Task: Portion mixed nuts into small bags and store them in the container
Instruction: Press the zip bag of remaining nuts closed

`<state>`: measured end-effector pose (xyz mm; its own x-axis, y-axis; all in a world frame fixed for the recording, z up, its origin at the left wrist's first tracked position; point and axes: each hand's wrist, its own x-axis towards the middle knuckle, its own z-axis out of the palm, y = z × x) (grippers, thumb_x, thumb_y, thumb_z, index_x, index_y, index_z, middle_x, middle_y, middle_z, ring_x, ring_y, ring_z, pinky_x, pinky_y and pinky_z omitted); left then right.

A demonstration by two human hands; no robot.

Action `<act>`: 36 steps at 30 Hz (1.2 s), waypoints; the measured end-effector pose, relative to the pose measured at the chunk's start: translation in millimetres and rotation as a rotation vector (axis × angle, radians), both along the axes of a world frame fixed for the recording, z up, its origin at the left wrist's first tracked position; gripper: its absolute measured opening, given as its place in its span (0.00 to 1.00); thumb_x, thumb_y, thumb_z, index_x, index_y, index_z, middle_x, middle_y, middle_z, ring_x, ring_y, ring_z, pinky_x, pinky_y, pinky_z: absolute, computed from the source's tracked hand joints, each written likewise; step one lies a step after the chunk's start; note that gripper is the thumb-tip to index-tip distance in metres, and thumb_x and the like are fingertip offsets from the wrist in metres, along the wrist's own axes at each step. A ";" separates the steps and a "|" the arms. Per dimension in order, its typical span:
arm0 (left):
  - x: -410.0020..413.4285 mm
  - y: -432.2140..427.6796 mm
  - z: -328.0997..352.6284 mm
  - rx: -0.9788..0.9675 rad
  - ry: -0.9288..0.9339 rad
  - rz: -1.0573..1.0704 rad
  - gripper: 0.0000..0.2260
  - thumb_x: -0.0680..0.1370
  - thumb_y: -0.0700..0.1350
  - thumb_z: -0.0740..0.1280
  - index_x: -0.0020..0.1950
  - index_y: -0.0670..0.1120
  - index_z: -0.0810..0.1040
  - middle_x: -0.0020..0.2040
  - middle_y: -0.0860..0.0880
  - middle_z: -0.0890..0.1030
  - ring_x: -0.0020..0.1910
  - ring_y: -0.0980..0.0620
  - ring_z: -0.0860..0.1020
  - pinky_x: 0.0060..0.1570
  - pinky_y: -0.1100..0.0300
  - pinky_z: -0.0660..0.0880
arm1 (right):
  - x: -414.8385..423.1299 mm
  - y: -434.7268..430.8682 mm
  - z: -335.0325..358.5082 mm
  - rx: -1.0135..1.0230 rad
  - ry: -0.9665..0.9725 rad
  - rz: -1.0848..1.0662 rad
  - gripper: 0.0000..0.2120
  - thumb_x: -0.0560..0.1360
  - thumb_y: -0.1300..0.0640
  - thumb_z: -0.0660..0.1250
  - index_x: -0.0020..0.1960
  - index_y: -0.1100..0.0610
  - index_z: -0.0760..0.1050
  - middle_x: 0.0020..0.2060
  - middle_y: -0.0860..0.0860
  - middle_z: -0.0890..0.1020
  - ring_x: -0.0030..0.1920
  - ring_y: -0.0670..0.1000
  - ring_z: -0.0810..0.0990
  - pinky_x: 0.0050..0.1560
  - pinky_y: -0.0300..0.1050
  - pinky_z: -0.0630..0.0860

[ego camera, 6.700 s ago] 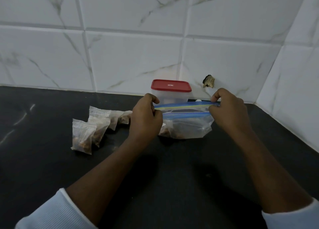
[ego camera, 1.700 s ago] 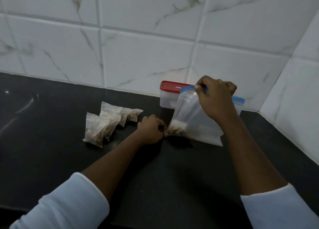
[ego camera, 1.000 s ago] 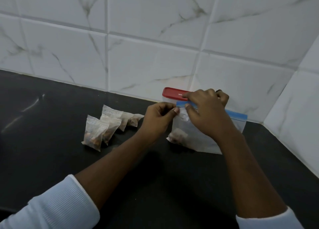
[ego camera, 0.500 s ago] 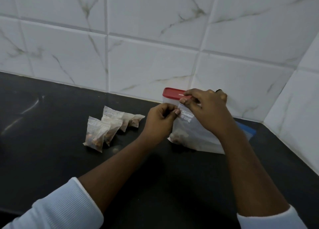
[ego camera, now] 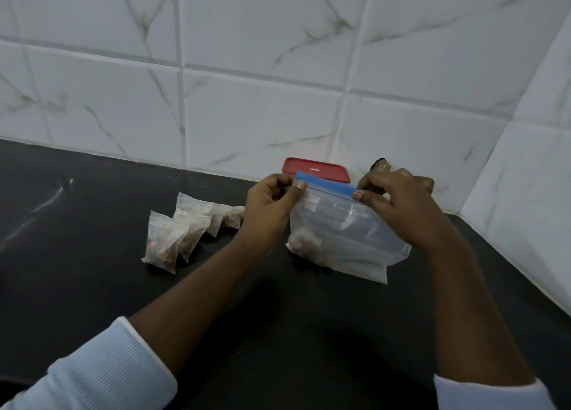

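Large zip bag (ego camera: 346, 233): clear plastic with a blue seal strip along the top, held upright over the dark table (ego camera: 92, 286) with its bottom edge resting on the surface and tilted down to the right. Contents: a small heap of nuts (ego camera: 304, 242) gathered in the lower left corner, the rest of the bag slack. Left hand (ego camera: 272, 211): fingers (ego camera: 298, 190) curled, thumb and forefinger pinching the left end of the blue strip. Right hand (ego camera: 401, 205): fingers (ego camera: 360, 196) curled, pinching the strip towards its right end, palm covering the bag's upper right corner. Whether the seal is pressed closed between the two grips cannot be told. Container (ego camera: 315, 170): red lid on, standing against the wall just behind the bag; its body is hidden by the bag and hands. Small bags (ego camera: 163, 242): a cluster of filled clear pouches lying on the table to the left of the left hand, overlapping one another, apart from the large bag. Wall (ego camera: 247, 69): white marble-veined tiles, turning a corner at the right; a dark brown patch (ego camera: 381, 165) shows on it just above the right hand. Sleeves (ego camera: 102, 375): pale blue, pushed up both forearms.
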<state>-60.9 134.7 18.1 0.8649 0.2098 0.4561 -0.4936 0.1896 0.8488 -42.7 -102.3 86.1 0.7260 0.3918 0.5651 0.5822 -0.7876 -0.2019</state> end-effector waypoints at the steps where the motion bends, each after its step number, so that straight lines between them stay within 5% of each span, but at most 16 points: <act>1: 1.7 2.7 -0.2 -0.024 0.003 0.017 0.04 0.81 0.40 0.71 0.55 0.41 0.83 0.49 0.45 0.87 0.50 0.50 0.85 0.52 0.57 0.82 | -0.2 -4.2 1.5 0.003 0.036 0.003 0.08 0.77 0.39 0.69 0.50 0.41 0.78 0.44 0.38 0.79 0.53 0.43 0.73 0.56 0.53 0.59; 4: 6.4 11.5 -0.9 -0.094 0.039 0.026 0.03 0.82 0.39 0.70 0.54 0.40 0.83 0.46 0.47 0.87 0.46 0.54 0.84 0.47 0.61 0.80 | -2.6 -20.0 3.3 0.009 0.124 -0.030 0.12 0.73 0.37 0.73 0.50 0.42 0.80 0.46 0.41 0.82 0.51 0.42 0.77 0.59 0.56 0.66; 8: 11.5 16.3 1.0 -0.145 0.081 -0.011 0.05 0.82 0.41 0.70 0.53 0.40 0.83 0.45 0.48 0.87 0.44 0.55 0.84 0.43 0.63 0.79 | -5.4 -34.3 4.7 0.319 0.202 0.116 0.05 0.75 0.51 0.76 0.49 0.51 0.84 0.43 0.49 0.84 0.47 0.52 0.81 0.53 0.57 0.77; 14: 15.2 20.0 3.9 -0.293 0.098 -0.028 0.03 0.81 0.39 0.70 0.52 0.42 0.83 0.45 0.49 0.86 0.46 0.54 0.84 0.48 0.59 0.81 | 3.6 -44.3 -2.4 0.597 0.369 0.283 0.10 0.78 0.66 0.71 0.59 0.59 0.82 0.51 0.60 0.84 0.52 0.52 0.84 0.52 0.43 0.82; 20: 16.6 21.2 3.5 -0.332 0.099 -0.037 0.03 0.81 0.37 0.69 0.53 0.40 0.81 0.44 0.49 0.86 0.45 0.55 0.84 0.46 0.61 0.81 | 18.7 -38.1 -16.1 0.833 0.500 0.230 0.04 0.80 0.64 0.70 0.52 0.59 0.82 0.40 0.51 0.84 0.40 0.47 0.81 0.42 0.46 0.77; 29: 18.7 21.9 0.5 -0.323 0.097 -0.030 0.03 0.81 0.38 0.70 0.54 0.41 0.82 0.45 0.49 0.87 0.46 0.54 0.85 0.48 0.59 0.82 | 27.3 -26.3 -25.2 0.765 0.395 0.118 0.08 0.83 0.60 0.66 0.52 0.63 0.80 0.38 0.50 0.83 0.38 0.48 0.77 0.44 0.47 0.79; 36: 19.2 21.5 -0.6 -0.290 0.082 -0.009 0.03 0.81 0.37 0.70 0.53 0.42 0.82 0.45 0.49 0.87 0.47 0.54 0.85 0.49 0.59 0.82 | 34.0 -28.0 -32.8 0.683 0.298 0.061 0.06 0.83 0.57 0.67 0.49 0.57 0.80 0.39 0.52 0.82 0.37 0.45 0.77 0.46 0.50 0.77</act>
<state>-41.7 156.3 17.4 0.8986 0.3137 0.3067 -0.4230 0.4340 0.7955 -8.8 -130.3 53.3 0.8746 0.0681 0.4801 0.4651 -0.3983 -0.7906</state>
